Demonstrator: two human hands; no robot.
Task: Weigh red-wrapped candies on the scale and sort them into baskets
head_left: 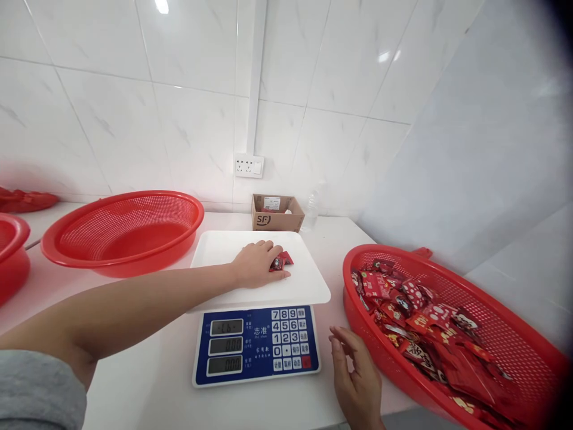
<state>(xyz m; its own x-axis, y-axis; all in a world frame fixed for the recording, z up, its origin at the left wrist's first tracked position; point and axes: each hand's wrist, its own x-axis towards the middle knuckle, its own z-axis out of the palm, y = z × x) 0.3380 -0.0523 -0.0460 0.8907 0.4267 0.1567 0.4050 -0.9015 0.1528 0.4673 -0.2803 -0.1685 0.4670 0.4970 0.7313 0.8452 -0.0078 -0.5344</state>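
Observation:
My left hand reaches across onto the white pan of a digital scale, its fingers closed over a small red wrapped packet that lies on the pan. My right hand hovers beside the scale at the rim of a red mesh basket; its fingers are loosely curled and apart, with nothing in them. That basket holds several red wrapped packets.
An empty red mesh basket stands at the back left, with part of another red tub at the far left. A small cardboard box and a clear bottle sit by the tiled wall under a socket.

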